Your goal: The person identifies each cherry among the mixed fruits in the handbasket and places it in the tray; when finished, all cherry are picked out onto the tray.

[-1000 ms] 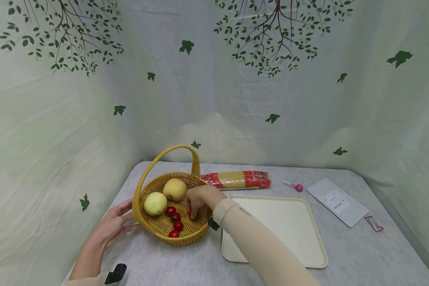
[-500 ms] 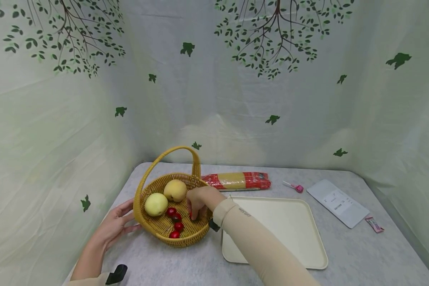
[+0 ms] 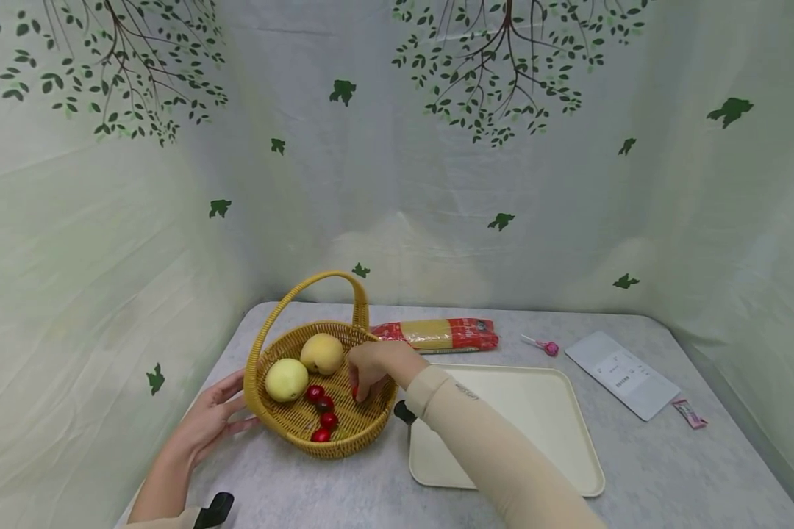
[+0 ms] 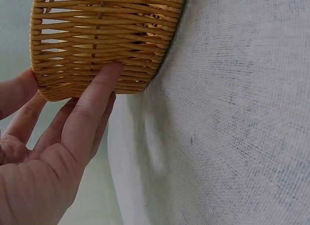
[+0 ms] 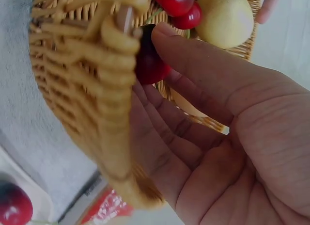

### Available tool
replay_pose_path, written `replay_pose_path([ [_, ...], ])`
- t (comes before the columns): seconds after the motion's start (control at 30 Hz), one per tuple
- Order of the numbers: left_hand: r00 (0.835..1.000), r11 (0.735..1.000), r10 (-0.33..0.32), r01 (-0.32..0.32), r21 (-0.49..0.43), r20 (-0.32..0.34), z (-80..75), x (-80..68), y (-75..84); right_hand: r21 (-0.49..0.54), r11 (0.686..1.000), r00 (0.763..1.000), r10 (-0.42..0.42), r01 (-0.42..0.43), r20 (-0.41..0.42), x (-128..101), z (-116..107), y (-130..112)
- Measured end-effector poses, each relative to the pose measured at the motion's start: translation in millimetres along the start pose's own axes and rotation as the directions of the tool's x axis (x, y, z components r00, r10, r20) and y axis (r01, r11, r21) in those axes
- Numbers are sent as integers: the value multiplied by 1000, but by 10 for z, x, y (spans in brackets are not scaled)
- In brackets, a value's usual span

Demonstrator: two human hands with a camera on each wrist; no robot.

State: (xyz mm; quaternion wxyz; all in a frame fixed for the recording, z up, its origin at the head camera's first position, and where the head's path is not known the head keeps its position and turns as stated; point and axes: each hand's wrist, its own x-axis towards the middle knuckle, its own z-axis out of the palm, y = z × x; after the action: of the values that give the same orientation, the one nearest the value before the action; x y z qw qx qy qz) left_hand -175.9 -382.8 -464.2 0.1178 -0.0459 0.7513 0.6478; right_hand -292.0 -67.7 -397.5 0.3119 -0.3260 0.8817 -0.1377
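Note:
A yellow wicker basket (image 3: 336, 446) with an arched handle stands on the left of the table. Inside lie a pale green, pear-like fruit (image 3: 287, 380), a yellow one (image 3: 322, 353) and several red cherries (image 3: 328, 420). My right hand (image 3: 382, 366) reaches over the basket's right rim and pinches a dark red cherry (image 5: 151, 65) between thumb and fingertips. My left hand (image 3: 208, 415) touches the basket's left outer side with spread fingers; one fingertip (image 4: 112, 72) rests on the weave. Another cherry (image 5: 14, 204) lies on the cream tray (image 3: 569, 411), hidden behind my forearm in the head view.
Behind the tray lies a red and yellow packet (image 3: 437, 334). To the right are a pink lollipop (image 3: 551, 348), a grey labelled pouch (image 3: 622, 376) and a small pink wrapped sweet (image 3: 690, 414). A leaf-printed cloth (image 3: 437, 264) encloses the table's back and sides.
My right hand has risen slightly and shifted a little to the right, holding the cherry. The left hand and basket keep their places.

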Motion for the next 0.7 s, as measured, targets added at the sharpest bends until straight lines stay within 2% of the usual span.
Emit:
replay_pose_path([
  [0.13,1000,1000,-3,3,-3,-6,-1,-8,0,-70,997,1000,-9,7,-21,-41,-20,23],
  [0.43,1000,1000,-2,2,-1,-7,5,-5,-14,-45,998,999,-41,40,-24,-141,-71,96],
  [0.7,1000,1000,-6,6,-3,-6,-12,9,-37,-96,988,991,-124,120,-42,-175,-115,183],
])
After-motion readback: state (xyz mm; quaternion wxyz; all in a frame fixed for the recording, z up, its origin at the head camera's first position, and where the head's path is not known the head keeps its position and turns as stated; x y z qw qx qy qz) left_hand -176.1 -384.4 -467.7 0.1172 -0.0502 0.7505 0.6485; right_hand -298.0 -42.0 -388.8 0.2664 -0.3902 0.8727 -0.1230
